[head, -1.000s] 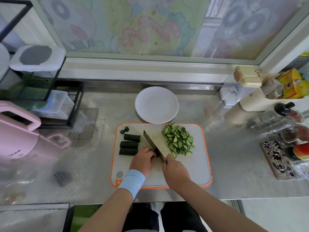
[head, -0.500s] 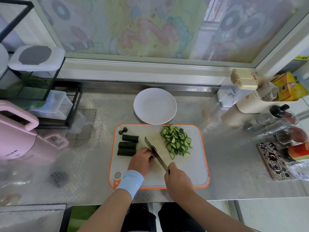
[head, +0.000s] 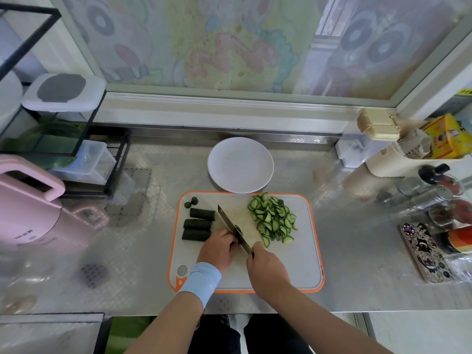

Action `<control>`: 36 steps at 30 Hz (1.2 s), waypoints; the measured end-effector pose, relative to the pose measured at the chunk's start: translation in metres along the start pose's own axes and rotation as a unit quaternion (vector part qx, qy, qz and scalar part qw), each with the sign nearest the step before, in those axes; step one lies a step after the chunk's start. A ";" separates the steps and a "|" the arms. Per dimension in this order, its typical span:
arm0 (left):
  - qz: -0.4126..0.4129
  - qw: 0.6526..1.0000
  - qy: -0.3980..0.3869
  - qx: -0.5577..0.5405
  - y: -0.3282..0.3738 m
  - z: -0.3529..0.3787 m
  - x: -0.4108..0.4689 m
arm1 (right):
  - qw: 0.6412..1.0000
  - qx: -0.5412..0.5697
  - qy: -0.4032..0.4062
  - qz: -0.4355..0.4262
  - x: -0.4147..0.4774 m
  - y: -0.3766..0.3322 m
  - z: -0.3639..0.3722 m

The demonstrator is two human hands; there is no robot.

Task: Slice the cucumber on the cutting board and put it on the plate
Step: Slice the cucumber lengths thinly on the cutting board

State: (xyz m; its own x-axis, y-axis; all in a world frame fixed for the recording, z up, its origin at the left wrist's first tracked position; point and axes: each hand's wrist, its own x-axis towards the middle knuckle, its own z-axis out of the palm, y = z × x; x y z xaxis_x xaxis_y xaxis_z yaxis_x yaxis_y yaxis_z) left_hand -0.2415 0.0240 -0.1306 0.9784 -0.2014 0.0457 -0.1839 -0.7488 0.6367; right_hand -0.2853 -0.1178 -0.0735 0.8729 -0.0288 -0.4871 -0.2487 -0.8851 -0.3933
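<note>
Orange-rimmed grey cutting board [head: 301, 264] lay on a metal counter [head: 357, 251], with a plain white plate [head: 240, 164] just beyond its far edge. On the board's right side sat a loose heap of cucumber slices [head: 273, 218]. On its left lay three dark green cucumber chunks [head: 199, 224], stacked near to far, with two small end pieces [head: 191, 202] beyond them. At the far right, a cream tub [head: 388, 164] held a yellow packet [head: 447, 139].

The right hand [head: 267, 267] was wrapped round the handle of a knife [head: 231, 224] whose blade angled far and left between chunks and slices. The left hand [head: 217, 249], in a pale blue wristband [head: 201, 279], lay curled against the blade's left side, just right of the nearest chunk. Whether it held anything could not be seen.
</note>
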 end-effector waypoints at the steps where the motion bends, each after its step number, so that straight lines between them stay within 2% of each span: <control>1: 0.000 1.000 0.000 0.000 0.000 0.000 0.000 | 1.000 0.005 0.006 -0.002 -0.002 0.001 -0.001; 6: 0.030 0.999 0.010 0.012 -0.002 0.000 0.000 | 1.000 -0.001 0.008 -0.006 -0.014 0.007 -0.001; 12: 0.016 1.000 0.009 0.003 -0.004 0.001 -0.001 | 1.000 -0.012 -0.004 0.008 -0.018 0.015 0.003; 17: 0.007 1.000 0.004 0.001 -0.003 0.000 -0.001 | 0.998 -0.050 -0.031 -0.012 -0.010 0.007 0.001; 23: 0.016 1.000 0.009 0.009 -0.001 0.000 -0.007 | 0.999 -0.026 -0.024 -0.003 0.003 0.003 0.005; 28: -0.013 1.000 0.003 0.017 0.001 0.000 -0.006 | 1.000 0.003 -0.007 -0.011 -0.003 0.004 0.003; 36: -0.011 1.000 0.016 0.018 0.000 0.001 -0.008 | 1.000 -0.021 0.001 -0.007 -0.026 0.023 0.004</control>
State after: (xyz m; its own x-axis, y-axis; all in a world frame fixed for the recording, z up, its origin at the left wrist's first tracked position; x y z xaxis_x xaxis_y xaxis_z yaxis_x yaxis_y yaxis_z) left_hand -0.2492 0.0250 -0.1319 0.9847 -0.1648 0.0564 -0.1647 -0.7755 0.6094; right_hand -0.3156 -0.1354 -0.0732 0.8773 -0.0171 -0.4796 -0.2181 -0.9044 -0.3667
